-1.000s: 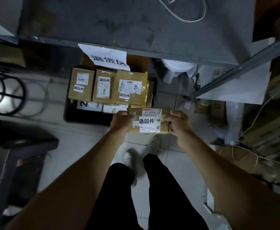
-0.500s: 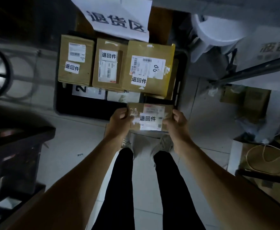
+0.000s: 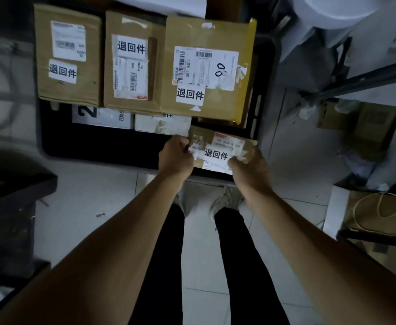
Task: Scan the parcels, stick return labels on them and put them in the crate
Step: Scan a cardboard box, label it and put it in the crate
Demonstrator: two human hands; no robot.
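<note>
I hold a small brown parcel (image 3: 222,146) with a white return label (image 3: 215,154) on its top. My left hand (image 3: 175,156) grips its left end and my right hand (image 3: 248,167) grips its right end. The parcel hangs over the near right corner of the black crate (image 3: 86,141) on the floor. Inside the crate lie three labelled cardboard parcels: a left one (image 3: 67,55), a middle one (image 3: 131,64) and a large right one (image 3: 208,69). Two white parcels (image 3: 103,117) lie beneath them.
A dark bench or shelf edge (image 3: 11,191) juts in at the left. White plastic bags (image 3: 328,24), a metal rail (image 3: 361,80) and cardboard boxes (image 3: 366,120) crowd the right side. Coiled cord (image 3: 380,214) lies on a box at lower right. My feet stand on pale floor tiles (image 3: 86,198).
Both hands have carried the small parcel forward and down, from in front of the crate to over its near right corner. The view has closed in on the crate.
</note>
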